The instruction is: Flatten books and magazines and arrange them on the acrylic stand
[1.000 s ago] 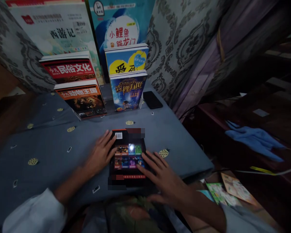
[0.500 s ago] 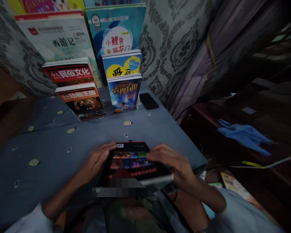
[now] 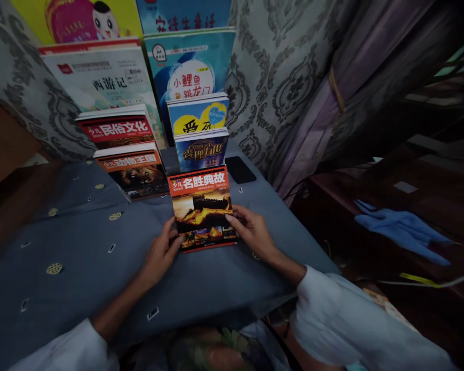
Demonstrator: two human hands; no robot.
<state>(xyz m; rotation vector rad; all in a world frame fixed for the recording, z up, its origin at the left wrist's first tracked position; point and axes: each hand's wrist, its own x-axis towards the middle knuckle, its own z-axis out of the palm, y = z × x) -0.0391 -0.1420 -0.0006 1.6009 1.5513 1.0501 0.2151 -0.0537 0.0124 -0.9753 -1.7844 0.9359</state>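
A book (image 3: 204, 206) with an orange-red title band and a Great Wall photo stands tilted up between my hands, its front cover facing me. My left hand (image 3: 162, 250) grips its lower left edge, the thumb on the cover. At the right edge my right hand (image 3: 253, 229) holds it, thumb in front and fingers behind. Just beyond its top is the blue book (image 3: 201, 149), partly covered by it. To the left, a book with a lion cover (image 3: 137, 172) leans at the front of the other row.
Taller books, among them a pale one (image 3: 100, 77) and a teal one (image 3: 193, 56), stand behind. A black phone (image 3: 239, 170) lies right of the rack on the blue-grey tablecloth (image 3: 81, 247). Patterned curtains (image 3: 270, 67) hang behind; a blue glove (image 3: 402, 226) lies off to the right.
The held book was low near my lap with its dark back cover up. Now it is raised, turned front cover toward me and moved forward to the right-hand row of books.
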